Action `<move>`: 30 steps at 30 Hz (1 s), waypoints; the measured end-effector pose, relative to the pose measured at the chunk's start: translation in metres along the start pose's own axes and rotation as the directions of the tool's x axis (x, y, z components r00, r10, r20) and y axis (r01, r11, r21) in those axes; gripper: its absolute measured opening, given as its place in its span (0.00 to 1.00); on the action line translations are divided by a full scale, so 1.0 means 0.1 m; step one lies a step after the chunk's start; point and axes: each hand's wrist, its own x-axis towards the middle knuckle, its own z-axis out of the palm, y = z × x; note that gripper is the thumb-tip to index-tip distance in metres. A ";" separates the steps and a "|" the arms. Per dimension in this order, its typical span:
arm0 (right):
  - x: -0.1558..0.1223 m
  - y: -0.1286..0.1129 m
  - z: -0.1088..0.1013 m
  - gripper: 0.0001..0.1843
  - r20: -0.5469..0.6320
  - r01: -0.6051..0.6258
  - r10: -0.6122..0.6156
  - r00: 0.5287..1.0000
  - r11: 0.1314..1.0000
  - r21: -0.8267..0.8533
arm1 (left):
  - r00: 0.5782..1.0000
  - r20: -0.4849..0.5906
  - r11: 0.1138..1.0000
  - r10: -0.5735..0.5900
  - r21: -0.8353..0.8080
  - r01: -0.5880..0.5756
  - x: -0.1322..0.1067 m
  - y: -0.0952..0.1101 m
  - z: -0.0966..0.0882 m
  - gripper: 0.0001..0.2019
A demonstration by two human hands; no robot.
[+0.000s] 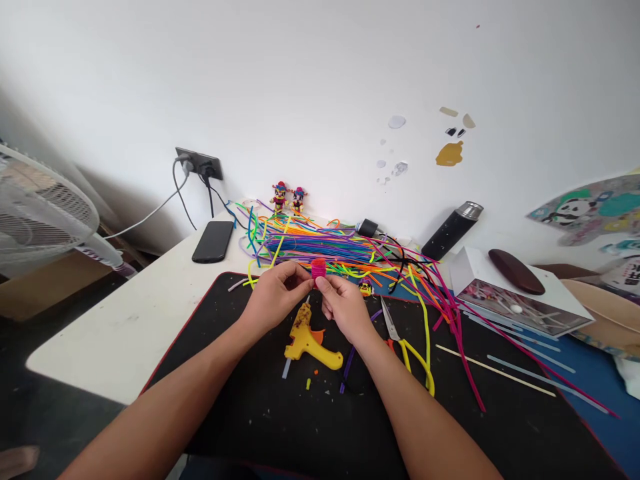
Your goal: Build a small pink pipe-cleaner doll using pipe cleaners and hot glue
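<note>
Between my fingertips, above the black mat [240, 407], is a small pink-and-red piece [319, 267] that looks like wound pipe cleaner. My left hand [280, 290] pinches it at its lower left. My right hand [345, 303] grips it from the right, thumb across its lower edge. Just beneath lies a yellow glue gun [313, 347] on its side, its nozzle pointing up toward my hands. Scissors [407, 347] with yellow and orange handles rest right of my right hand. A small figure head [366, 287] sits beyond that hand.
Behind my hands spreads a heap of coloured pipe cleaners [320, 247], with two small figures [289, 197] against the wall. A phone [213, 241] lies at left, near a fan [45, 200]. On the right stand a black flask [450, 233] and a white box [520, 293], with glue sticks [545, 381] nearby.
</note>
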 end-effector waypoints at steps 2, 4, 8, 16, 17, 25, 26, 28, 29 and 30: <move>0.00 0.00 0.00 0.25 0.004 0.003 -0.003 1.000 1.000 -0.029 | 1.000 -0.002 0.999 0.024 0.032 -0.024 -0.01 0.03 0.01 0.07; -0.01 0.00 0.01 0.25 0.004 0.006 -0.006 1.000 0.998 -0.060 | 0.999 -0.003 0.997 0.037 0.061 -0.036 -0.02 0.04 0.02 0.06; -0.03 -0.02 0.02 0.25 0.000 0.003 -0.002 1.000 0.992 -0.125 | 0.999 0.005 0.989 0.053 0.140 -0.053 -0.02 0.05 0.02 0.04; -0.01 0.03 0.05 0.27 0.000 -0.034 0.034 0.999 0.999 -0.043 | 1.000 0.006 0.990 -0.018 0.141 0.017 -0.01 0.03 0.03 0.05; -0.01 0.04 0.05 0.27 0.001 -0.036 0.036 0.999 0.999 -0.013 | 1.000 0.004 0.990 -0.019 0.137 0.018 -0.01 0.03 0.03 0.05; -0.02 -0.08 0.04 0.33 -0.076 -0.078 0.092 0.993 0.983 0.168 | 0.996 -0.066 0.989 -0.067 0.124 0.075 0.04 -0.03 -0.03 0.07; -0.02 -0.10 0.03 0.35 -0.079 -0.084 0.100 0.992 0.979 0.186 | 0.995 -0.067 0.986 -0.077 0.140 0.086 0.04 -0.04 -0.03 0.08; -0.02 -0.11 0.03 0.36 -0.068 -0.097 0.113 0.991 0.973 0.207 | 0.995 -0.046 0.975 -0.091 0.201 0.099 0.05 -0.07 -0.04 0.12; -0.02 -0.12 0.04 0.36 -0.056 -0.104 0.118 0.991 0.972 0.211 | 0.995 -0.029 0.965 -0.096 0.242 0.100 0.06 -0.08 -0.05 0.14; -0.02 -0.11 0.04 0.36 -0.043 -0.110 0.122 0.992 0.971 0.211 | 0.995 -0.009 0.954 -0.100 0.284 0.099 0.06 -0.10 -0.04 0.15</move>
